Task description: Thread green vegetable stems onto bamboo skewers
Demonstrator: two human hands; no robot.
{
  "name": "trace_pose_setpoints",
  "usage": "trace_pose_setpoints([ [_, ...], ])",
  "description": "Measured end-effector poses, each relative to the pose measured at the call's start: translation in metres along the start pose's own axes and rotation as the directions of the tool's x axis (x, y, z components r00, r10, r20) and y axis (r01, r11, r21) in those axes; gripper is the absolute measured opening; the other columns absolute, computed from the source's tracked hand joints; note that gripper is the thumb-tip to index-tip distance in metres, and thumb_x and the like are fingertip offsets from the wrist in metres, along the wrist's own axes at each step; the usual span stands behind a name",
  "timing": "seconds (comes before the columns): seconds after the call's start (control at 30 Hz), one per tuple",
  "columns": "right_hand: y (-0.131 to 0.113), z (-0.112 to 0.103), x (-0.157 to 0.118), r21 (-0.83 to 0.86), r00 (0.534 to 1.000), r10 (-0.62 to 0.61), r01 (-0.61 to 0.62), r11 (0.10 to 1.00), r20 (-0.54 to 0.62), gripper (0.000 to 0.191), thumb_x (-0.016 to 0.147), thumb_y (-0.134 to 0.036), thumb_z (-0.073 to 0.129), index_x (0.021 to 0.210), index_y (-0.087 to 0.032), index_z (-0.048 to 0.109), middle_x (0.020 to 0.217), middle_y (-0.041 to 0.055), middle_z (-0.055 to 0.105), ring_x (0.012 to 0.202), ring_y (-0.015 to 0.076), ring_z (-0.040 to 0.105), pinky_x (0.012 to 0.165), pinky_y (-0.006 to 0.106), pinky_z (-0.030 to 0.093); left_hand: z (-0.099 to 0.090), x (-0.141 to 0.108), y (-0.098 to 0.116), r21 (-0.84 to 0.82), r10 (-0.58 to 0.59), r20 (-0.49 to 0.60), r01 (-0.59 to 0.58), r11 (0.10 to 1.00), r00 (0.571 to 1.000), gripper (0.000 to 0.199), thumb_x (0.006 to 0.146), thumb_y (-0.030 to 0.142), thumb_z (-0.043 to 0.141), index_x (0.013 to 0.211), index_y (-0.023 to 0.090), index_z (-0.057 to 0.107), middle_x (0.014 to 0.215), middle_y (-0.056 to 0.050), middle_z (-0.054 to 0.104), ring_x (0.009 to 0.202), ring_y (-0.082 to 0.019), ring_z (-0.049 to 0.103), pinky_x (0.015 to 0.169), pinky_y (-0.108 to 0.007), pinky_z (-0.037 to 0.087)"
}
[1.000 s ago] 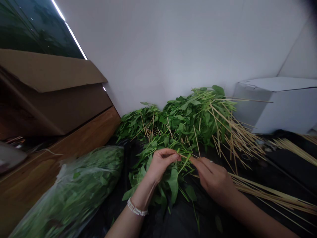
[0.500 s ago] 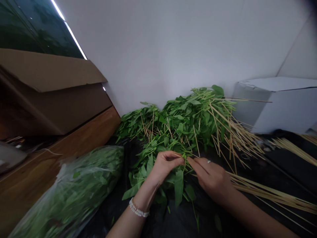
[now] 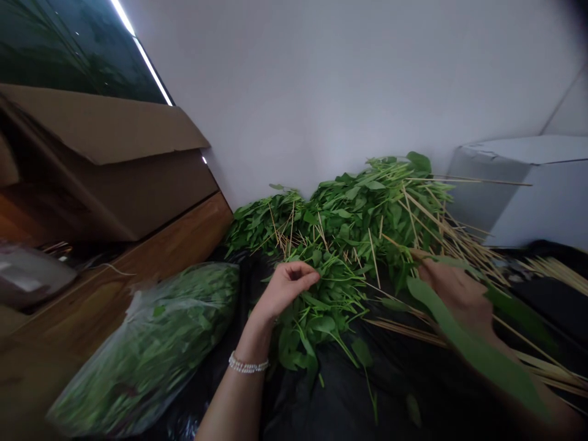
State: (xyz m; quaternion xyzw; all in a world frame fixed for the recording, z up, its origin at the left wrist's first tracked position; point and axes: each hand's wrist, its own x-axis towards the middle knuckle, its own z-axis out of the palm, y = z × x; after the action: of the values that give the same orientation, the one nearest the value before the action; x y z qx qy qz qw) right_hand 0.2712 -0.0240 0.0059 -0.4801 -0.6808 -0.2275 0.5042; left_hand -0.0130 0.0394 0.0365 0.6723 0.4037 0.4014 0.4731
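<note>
My left hand (image 3: 290, 286) is over a loose heap of leafy greens (image 3: 328, 324). Its thumb and fingers are pinched together, and I cannot make out whether a stem is between them. To the right, my right hand (image 3: 459, 293) is closed on a leafy green sprig (image 3: 463, 334), whose long leaves hang blurred in front of it. A thin stick tip (image 3: 390, 240) sticks out by its fingertips. Behind both hands lies a bigger pile of greens (image 3: 349, 205), with thin wooden sticks (image 3: 448, 229) poking out at its right.
A clear plastic bag (image 3: 156, 343) full of greens lies at left, near an open cardboard box (image 3: 151, 196) on a wooden surface (image 3: 184, 236). At right stand a white box (image 3: 542, 190) and more sticks (image 3: 558, 275). Black sheeting (image 3: 331, 398) lies beneath the greens.
Both hands were together at the greens. My right hand has moved away to the right and up with a sprig, while my left has shifted slightly left, still pinched.
</note>
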Motion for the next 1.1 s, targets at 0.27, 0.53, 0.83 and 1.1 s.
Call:
trace_pose_setpoints([
  [0.27, 0.006, 0.007, 0.000, -0.203, 0.998, -0.059, 0.062, 0.977, 0.021, 0.026, 0.090, -0.015, 0.055, 0.114, -0.017, 0.063, 0.094, 0.0037, 0.073, 0.075, 0.0143, 0.066, 0.069, 0.024, 0.046, 0.007, -0.008, 0.007, 0.197, -0.095, 0.525, -0.012, 0.980, 0.846, 0.031, 0.070, 0.038, 0.078, 0.089, 0.014, 0.075, 0.067, 0.000, 0.062, 0.058, -0.010, 0.051, 0.053, -0.021, 0.037],
  [0.53, 0.008, 0.007, 0.002, -0.169, 0.999, -0.034, 0.033, 0.985, 0.001, 0.024, 0.089, -0.014, 0.057, 0.112, -0.015, 0.063, 0.094, 0.0042, 0.072, 0.078, 0.0139, 0.067, 0.069, 0.023, 0.047, 0.035, -0.011, -0.011, 0.528, 0.011, 0.632, -0.440, 0.727, 0.775, 0.029, 0.067, 0.018, 0.077, 0.094, 0.027, 0.074, 0.115, -0.004, 0.067, 0.116, -0.026, 0.053, 0.100, -0.040, 0.037],
  [0.83, 0.006, 0.005, 0.004, -0.170, 0.999, -0.034, 0.033, 0.985, -0.005, 0.024, 0.088, -0.012, 0.058, 0.112, -0.016, 0.062, 0.093, 0.0043, 0.072, 0.079, 0.0146, 0.067, 0.071, 0.024, 0.047, 0.028, 0.001, -0.011, 0.331, 0.239, -0.033, -0.215, 0.919, 0.971, 0.008, 0.080, 0.024, 0.069, 0.086, 0.019, 0.070, 0.098, -0.006, 0.072, 0.096, -0.021, 0.063, 0.090, -0.034, 0.045],
  [1.1, 0.001, 0.007, 0.002, -0.134, 0.998, -0.052, 0.055, 0.989, 0.029, 0.024, 0.090, -0.013, 0.056, 0.113, -0.016, 0.061, 0.094, 0.0045, 0.072, 0.078, 0.0147, 0.067, 0.070, 0.024, 0.048, 0.030, -0.002, 0.005, -0.243, -0.012, -0.110, -0.015, 0.970, 0.994, 0.047, 0.080, 0.040, 0.069, 0.121, 0.019, 0.060, 0.079, -0.004, 0.073, 0.057, -0.011, 0.059, 0.057, -0.021, 0.046],
])
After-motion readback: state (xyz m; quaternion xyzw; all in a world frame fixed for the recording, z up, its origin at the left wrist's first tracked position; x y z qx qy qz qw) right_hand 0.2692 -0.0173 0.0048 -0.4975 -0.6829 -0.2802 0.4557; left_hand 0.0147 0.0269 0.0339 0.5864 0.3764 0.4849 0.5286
